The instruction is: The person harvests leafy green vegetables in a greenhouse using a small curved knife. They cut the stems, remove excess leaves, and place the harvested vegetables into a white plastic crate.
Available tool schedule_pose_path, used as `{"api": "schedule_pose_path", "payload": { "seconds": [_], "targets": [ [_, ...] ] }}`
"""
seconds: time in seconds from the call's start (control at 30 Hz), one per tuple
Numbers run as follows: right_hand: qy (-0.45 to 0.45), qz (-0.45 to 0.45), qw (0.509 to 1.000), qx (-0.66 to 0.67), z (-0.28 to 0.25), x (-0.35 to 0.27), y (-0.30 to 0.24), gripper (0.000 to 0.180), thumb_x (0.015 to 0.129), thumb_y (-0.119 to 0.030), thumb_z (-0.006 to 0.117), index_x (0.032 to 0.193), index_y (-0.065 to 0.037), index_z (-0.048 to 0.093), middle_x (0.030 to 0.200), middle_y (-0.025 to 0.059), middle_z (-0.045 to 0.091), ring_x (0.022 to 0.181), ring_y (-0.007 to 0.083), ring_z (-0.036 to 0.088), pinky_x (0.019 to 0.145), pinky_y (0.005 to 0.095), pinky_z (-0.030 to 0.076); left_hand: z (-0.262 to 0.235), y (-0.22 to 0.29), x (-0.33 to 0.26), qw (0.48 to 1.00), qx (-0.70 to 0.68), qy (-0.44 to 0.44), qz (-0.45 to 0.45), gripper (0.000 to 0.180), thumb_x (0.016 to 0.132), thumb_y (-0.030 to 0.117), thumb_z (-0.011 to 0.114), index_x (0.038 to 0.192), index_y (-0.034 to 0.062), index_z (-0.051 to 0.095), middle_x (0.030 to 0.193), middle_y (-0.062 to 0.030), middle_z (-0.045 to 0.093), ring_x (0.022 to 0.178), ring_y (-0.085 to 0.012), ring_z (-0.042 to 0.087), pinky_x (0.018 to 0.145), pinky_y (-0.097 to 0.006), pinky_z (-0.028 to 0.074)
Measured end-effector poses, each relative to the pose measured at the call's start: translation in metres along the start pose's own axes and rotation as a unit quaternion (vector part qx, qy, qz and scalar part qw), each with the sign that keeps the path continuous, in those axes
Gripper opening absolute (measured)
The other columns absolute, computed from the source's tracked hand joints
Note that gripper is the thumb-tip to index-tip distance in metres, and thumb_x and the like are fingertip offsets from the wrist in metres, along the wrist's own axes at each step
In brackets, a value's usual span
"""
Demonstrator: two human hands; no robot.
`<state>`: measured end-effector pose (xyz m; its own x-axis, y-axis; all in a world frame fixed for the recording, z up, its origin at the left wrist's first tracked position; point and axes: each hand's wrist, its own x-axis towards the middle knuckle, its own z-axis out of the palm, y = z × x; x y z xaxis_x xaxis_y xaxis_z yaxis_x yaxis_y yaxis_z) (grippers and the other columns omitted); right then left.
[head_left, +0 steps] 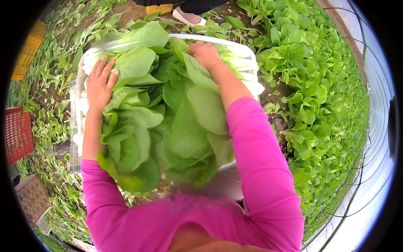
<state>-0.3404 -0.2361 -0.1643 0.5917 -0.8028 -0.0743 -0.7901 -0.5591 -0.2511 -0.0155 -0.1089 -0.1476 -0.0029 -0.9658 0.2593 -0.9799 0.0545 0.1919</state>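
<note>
A white crate [235, 43] stands in front of me, heaped with leafy green vegetables [168, 117] with white stalks. My left hand [100, 82] lies flat, fingers apart, on the leaves at the crate's left side. Toward the crate's far right rim, my right hand [204, 53] presses down on the leaves with its fingers curled into them. Both forearms wear pink sleeves and reach around the heap. The crate's lower part is hidden by the leaves and my body.
Rows of growing greens [310, 96] fill the right side beside a white greenhouse wall [373, 159]. A red crate [17, 134] and yellow crates [28, 50] stand at the left. Another person's shoe [189, 17] is beyond the crate. Loose leaves litter the soil.
</note>
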Motion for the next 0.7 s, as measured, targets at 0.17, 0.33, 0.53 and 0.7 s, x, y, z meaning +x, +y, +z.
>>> {"api": "schedule_pose_path", "payload": {
  "seconds": [0.17, 0.33, 0.53, 0.7],
  "targets": [
    [0.123, -0.130, 0.977, -0.114, -0.013, -0.005, -0.002, 0.028, 0.086, -0.033, 0.054, 0.108, -0.020, 0.063, 0.120, -0.0053, 0.057, 0.108, 0.0177, 0.051, 0.090, 0.0391, 0.038, 0.005, -0.004, 0.003, 1.000, -0.003, 0.025, 0.018, 0.046, 0.091, 0.050, 0.041, 0.126, 0.0235, 0.053, 0.135, -0.0021, 0.046, 0.129, -0.0257, 0.035, 0.102, -0.039, 0.028],
    [0.221, -0.228, 0.931, -0.179, -0.104, -0.018, -0.017, 0.026, 0.085, -0.027, 0.060, 0.108, -0.017, 0.065, 0.120, -0.0008, 0.057, 0.108, 0.0207, 0.050, 0.093, 0.0398, 0.037, 0.009, -0.003, 0.007, 0.999, 0.011, 0.043, 0.024, 0.045, 0.091, 0.050, 0.042, 0.126, 0.0244, 0.053, 0.133, -0.0021, 0.048, 0.126, -0.0260, 0.039, 0.101, -0.038, 0.030],
    [0.195, -0.188, 0.961, 0.062, -0.116, -0.104, -0.027, 0.043, 0.088, -0.042, 0.050, 0.127, -0.024, 0.053, 0.128, 0.0035, 0.052, 0.122, 0.0290, 0.041, 0.105, 0.0489, 0.023, 0.003, -0.002, 0.006, 0.998, 0.010, 0.047, 0.032, 0.045, 0.091, 0.049, 0.042, 0.125, 0.0226, 0.054, 0.129, -0.0043, 0.051, 0.124, -0.0280, 0.041, 0.098, -0.038, 0.033],
    [0.105, -0.156, 0.982, -0.008, -0.026, -0.132, -0.053, 0.043, 0.088, -0.050, 0.045, 0.125, -0.031, 0.053, 0.138, 0.0014, 0.042, 0.132, 0.0368, 0.028, 0.107, 0.0571, 0.014, 0.011, -0.006, 0.003, 0.998, 0.017, 0.047, 0.037, 0.043, 0.092, 0.047, 0.041, 0.123, 0.0210, 0.055, 0.129, -0.0069, 0.051, 0.125, -0.0278, 0.040, 0.098, -0.037, 0.034]
  ]
}}
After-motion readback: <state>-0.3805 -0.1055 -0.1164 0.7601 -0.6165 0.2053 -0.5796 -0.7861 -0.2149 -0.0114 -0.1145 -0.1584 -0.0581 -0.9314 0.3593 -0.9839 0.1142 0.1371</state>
